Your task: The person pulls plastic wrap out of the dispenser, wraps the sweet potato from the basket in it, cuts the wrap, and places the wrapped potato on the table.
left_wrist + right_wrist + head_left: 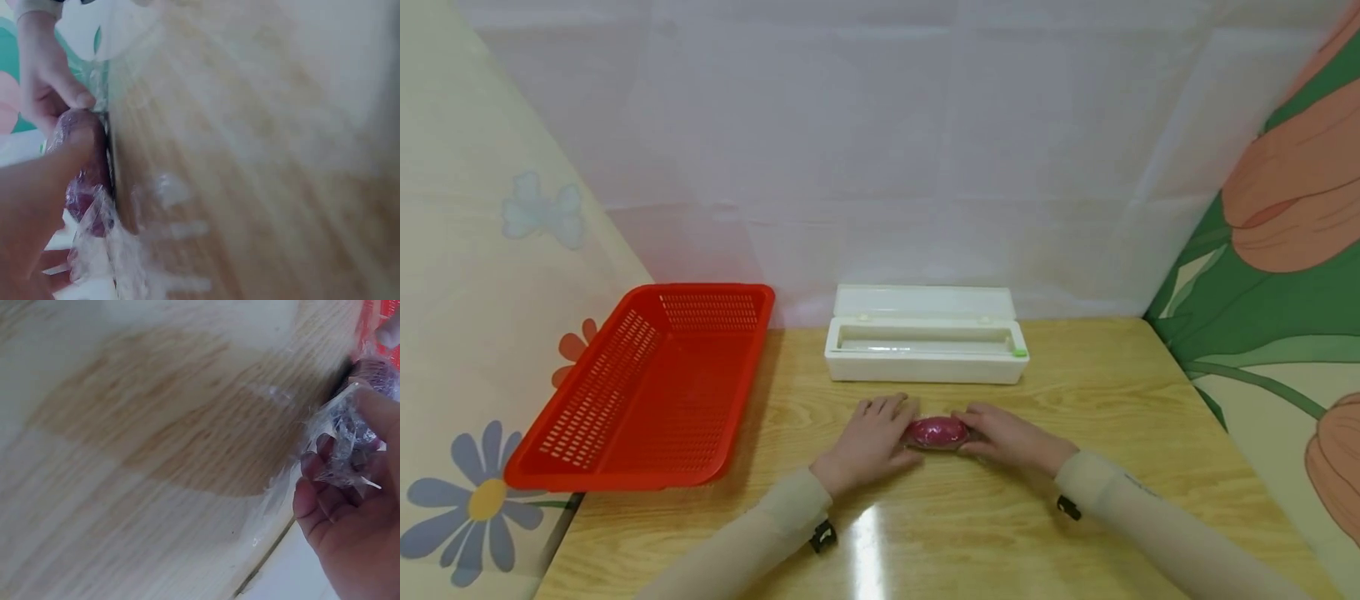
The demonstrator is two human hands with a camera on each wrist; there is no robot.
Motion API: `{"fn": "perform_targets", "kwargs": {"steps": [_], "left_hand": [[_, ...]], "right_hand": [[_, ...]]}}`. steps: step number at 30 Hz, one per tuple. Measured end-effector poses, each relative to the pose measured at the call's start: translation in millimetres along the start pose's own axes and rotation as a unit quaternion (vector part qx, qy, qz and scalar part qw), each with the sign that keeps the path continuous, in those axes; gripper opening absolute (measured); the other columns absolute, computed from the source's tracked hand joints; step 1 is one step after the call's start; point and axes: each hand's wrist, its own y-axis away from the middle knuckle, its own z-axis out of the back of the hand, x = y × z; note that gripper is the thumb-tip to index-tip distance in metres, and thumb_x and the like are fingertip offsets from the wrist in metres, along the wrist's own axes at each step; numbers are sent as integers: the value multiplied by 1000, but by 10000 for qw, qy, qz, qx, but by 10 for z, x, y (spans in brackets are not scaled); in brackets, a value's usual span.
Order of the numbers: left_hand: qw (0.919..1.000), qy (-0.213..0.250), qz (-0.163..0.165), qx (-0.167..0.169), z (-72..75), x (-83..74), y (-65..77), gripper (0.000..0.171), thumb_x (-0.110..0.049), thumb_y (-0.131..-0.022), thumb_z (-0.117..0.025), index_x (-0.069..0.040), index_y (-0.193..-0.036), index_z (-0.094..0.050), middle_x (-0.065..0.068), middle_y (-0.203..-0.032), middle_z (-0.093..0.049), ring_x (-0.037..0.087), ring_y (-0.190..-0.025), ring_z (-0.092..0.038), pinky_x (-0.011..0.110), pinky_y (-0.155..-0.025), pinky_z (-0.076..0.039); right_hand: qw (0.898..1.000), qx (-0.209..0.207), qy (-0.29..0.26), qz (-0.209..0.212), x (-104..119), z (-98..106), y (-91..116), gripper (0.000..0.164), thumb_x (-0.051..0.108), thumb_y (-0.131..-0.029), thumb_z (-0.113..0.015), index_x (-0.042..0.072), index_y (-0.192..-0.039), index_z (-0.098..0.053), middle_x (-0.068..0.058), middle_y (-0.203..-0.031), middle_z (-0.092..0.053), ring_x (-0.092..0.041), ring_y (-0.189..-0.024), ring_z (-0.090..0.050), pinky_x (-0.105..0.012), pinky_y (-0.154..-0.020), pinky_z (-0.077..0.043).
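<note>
A purple oblong vegetable, shaped like a sweet potato, lies on the table wrapped in clear cling film. On its left end, my left hand holds it, with the thumb across it in the left wrist view and the other fingers partly hidden. Loose film trails beside that hand onto the wood. At the other end my right hand pinches the bunched film, its fingers curled around the crumpled part in the right wrist view. Behind both hands stands a white cling film dispenser, its lid raised and a green slider at its right corner.
A red plastic basket with slotted sides stands on the left of the wooden table. A pale cloth hangs behind the table, and flower-patterned cloths hang on both sides.
</note>
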Motion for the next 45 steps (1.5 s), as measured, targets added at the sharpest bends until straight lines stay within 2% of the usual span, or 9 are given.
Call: {"fn": "perform_targets", "kwargs": {"steps": [5, 10, 18, 22, 26, 30, 34, 38, 45], "left_hand": [[9982, 415, -104, -413, -15, -33, -68, 46, -40, -100, -70, -14, -137, -64, 4, -129, -64, 23, -123, -56, 44, -105, -46], [9946, 1001, 31, -272, -21, -6, -137, 48, -32, -100, -70, -7, -140, -64, 8, -126, -65, 24, -116, -57, 42, -104, -48], [9692, 2403, 468, -254, -21, 121, -262, 37, -24, -93, -79, -10, -126, -69, 6, -116, -74, 23, -107, -66, 44, -100, -53], [9708, 2330, 527, -223, -11, 121, -263, 38, -27, -94, -77, -11, -128, -71, 3, -113, -76, 19, -100, -66, 41, -97, -54], [9835, 1755, 323, -312, 6, 89, -249, 45, -23, -94, -77, -5, -134, -68, 9, -109, -77, 22, -95, -67, 40, -92, -56], [9889, 1421, 265, -354, 6, 77, -206, 55, -18, -94, -77, 1, -143, -59, 16, -114, -73, 27, -98, -66, 41, -93, -56], [9838, 1709, 387, -385, -18, 96, -152, 55, -16, -95, -75, 2, -144, -57, 16, -115, -68, 27, -100, -65, 42, -94, -56], [9732, 2196, 528, -437, -25, 128, -40, 44, -12, -92, -78, 1, -132, -65, 15, -116, -71, 28, -105, -68, 44, -97, -56], [9616, 2632, 635, -442, 31, 103, 211, 26, -11, -90, -80, -5, -114, -70, 9, -108, -75, 24, -99, -70, 41, -91, -59]], "right_hand": [[10000, -31, -17, -65, 4, 19, -5, 61, 29, -98, -73, -3, -146, -54, -7, -117, -63, -16, -101, -62, -37, -90, -58], [9989, -457, 64, 39, 15, 31, -15, 57, 26, -96, -77, 4, -144, -54, -11, -129, -62, -25, -113, -64, -44, -98, -56], [9907, -904, 960, 344, 66, 5, -29, 56, 25, -99, -73, -3, -144, -57, -15, -120, -66, -25, -104, -66, -42, -91, -59], [9898, -973, 997, 312, 79, -13, -67, 62, 28, -95, -78, -6, -143, -57, -15, -115, -65, -23, -98, -65, -39, -87, -59], [9906, -1029, 888, 167, 77, -21, -111, 62, 24, -92, -80, -8, -140, -58, -13, -110, -64, -21, -92, -63, -37, -83, -59], [9946, -906, 493, -87, 67, 2, -162, 60, 22, -93, -79, -8, -140, -57, -13, -113, -65, -21, -94, -64, -38, -85, -59], [9964, -793, 240, -202, 95, 32, -209, 61, 23, -93, -79, -6, -142, -57, -17, -120, -65, -27, -104, -66, -46, -94, -57], [9981, -584, -5, -217, 174, 38, -252, 57, 24, -91, -81, -2, -137, -59, -17, -124, -68, -32, -111, -67, -51, -99, -55], [9977, -295, -535, -302, 264, -99, -161, 41, 34, -96, -75, 11, -127, -63, -1, -116, -71, -16, -105, -68, -40, -94, -57]]}}
